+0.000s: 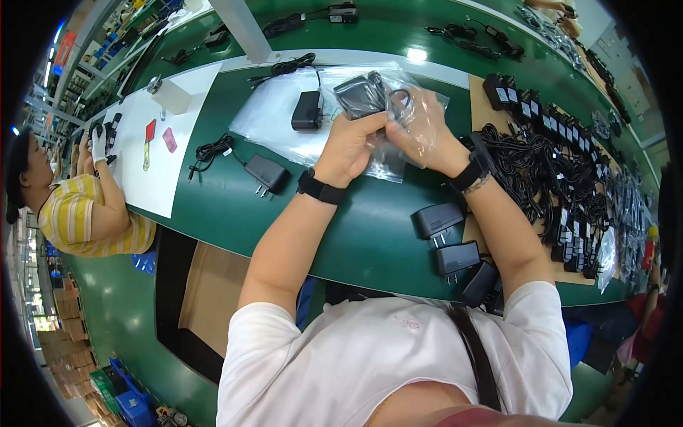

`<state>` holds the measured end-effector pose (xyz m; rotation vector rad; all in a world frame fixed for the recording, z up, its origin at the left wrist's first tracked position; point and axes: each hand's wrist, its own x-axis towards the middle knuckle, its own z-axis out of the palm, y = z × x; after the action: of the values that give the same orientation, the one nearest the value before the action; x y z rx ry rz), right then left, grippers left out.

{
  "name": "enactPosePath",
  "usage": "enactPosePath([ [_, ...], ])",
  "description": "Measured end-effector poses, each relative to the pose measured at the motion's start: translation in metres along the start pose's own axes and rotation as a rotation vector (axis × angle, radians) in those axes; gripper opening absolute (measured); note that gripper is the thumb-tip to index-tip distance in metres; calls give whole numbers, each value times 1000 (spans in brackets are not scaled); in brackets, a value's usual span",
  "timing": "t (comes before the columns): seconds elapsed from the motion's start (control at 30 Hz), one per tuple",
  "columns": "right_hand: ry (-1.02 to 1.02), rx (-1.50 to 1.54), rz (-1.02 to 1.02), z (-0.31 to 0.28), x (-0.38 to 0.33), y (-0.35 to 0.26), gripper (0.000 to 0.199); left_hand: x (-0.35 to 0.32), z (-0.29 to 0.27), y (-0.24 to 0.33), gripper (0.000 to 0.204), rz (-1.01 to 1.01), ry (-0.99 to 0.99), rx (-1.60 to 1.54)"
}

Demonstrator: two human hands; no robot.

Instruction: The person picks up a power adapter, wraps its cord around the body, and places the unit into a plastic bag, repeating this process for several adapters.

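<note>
Over the far side of the green table, a black power adapter [361, 97] with its coiled cable sits in a clear plastic bag [407, 151]. My left hand [350, 146] is closed on the adapter and bag from the near left, thumb pointing right. Clear film covers part of my right hand [425, 132], which grips the bag at the cable end; I cannot tell whether its fingers are inside. Beneath lies a stack of flat clear bags [267, 117], with another black adapter [307, 110] on it. Left of my left forearm rests a plug adapter [265, 174] with a coiled cable.
Several adapters [457, 257] lie by my right forearm. Rows of adapters and tangled cables [523, 160] cover cardboard at the right. On the left, a white sheet [153, 174] holds a bottle [169, 96]; a co-worker in a yellow striped top [85, 213] sits beyond. A grey post [242, 32] stands behind.
</note>
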<state>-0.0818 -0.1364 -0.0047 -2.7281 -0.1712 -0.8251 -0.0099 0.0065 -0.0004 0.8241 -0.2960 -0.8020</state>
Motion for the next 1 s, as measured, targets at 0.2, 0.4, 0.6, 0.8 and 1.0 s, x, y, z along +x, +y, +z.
enactPosePath([
  [0.2,-133,926,396,-31,16,5,63,11,-20,1,20,53,126,-255],
  [0.4,64,1652,666,-14,4,6,64,7,-14,6,24,281,168,-174],
  [0.6,238,1325,558,-33,15,24,48,0,-3,1,25,115,101,-230],
  [0.8,283,1677,481,-30,12,28,63,-1,-1,1,24,192,153,-361],
  [1.0,-17,1914,715,-12,10,-25,39,-6,13,-12,31,236,98,-167],
])
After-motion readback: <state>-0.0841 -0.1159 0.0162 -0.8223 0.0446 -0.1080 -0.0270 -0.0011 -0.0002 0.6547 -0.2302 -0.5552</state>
